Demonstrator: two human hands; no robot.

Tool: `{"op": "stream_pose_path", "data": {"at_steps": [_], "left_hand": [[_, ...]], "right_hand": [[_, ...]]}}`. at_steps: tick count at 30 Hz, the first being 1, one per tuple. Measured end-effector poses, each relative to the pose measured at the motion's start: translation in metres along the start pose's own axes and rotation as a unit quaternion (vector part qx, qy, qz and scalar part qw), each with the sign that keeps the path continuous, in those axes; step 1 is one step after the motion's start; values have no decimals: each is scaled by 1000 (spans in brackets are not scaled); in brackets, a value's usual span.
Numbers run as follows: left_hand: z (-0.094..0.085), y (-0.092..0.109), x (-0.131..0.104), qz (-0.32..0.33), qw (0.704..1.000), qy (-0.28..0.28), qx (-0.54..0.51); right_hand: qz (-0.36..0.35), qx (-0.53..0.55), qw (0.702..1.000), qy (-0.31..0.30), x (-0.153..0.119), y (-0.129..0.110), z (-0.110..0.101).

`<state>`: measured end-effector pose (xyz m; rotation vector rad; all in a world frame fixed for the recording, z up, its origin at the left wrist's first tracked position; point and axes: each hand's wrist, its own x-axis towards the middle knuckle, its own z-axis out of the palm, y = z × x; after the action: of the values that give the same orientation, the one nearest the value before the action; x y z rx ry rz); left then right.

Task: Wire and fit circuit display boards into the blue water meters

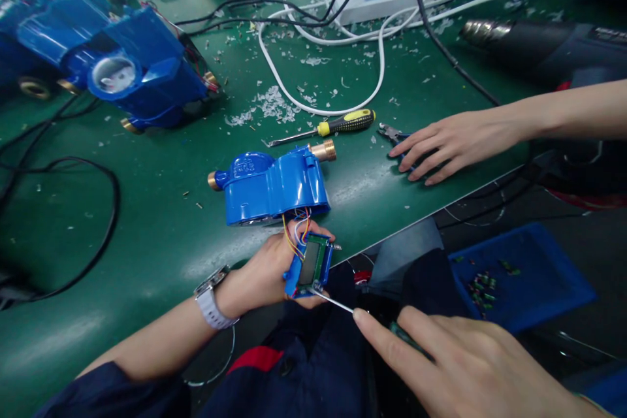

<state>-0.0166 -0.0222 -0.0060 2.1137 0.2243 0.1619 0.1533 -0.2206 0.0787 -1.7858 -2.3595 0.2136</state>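
Note:
My left hand [262,271], with a watch on its wrist, grips a small blue display module [313,264] with a green circuit board and grey screen. Thin coloured wires run from the module into a blue water meter [277,183] lying on the bench just beyond. My right hand [455,353] is closed round a screwdriver [336,302]; most of its handle is hidden in the fingers. The shaft points left, and its tip meets the module's near corner.
Another person's hand [450,147] rests over pliers [392,134] at the right. A yellow-black screwdriver [347,122] lies behind the meter. Several blue meters [147,65], a white power strip [382,0], cables and a heat gun [529,46] surround it. A blue tray [553,274] sits below the bench edge.

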Motion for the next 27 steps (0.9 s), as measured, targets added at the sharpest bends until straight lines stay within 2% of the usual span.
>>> {"op": "stream_pose_path", "data": {"at_steps": [4,9,11,15,17,19,21,23,27], "left_hand": [[1,-1,-1,-17,1000,2,-5],[3,-3,-3,-22,999,13,-25],[3,-3,-3,-22,1000,12,-12],[2,-1,-1,-18,999,26,-22],[1,1,0,-17,999,31,-30],[0,4,1,-15,999,32,-34],[-1,6,2,-17,999,35,-36],[-2,7,3,-16,998,39,-43],[-3,5,3,-7,998,32,-57]], "right_hand": [[-19,-31,999,0,1,-3,-6],[80,138,987,-13,1,-1,-2],[70,144,987,-17,-1,1,1],[6,63,998,-9,-5,4,9],[24,103,994,-2,-6,4,15],[81,214,973,6,-7,2,21],[135,328,935,13,-6,0,28],[148,368,918,26,-6,1,36],[45,245,965,79,-6,5,55]]}}
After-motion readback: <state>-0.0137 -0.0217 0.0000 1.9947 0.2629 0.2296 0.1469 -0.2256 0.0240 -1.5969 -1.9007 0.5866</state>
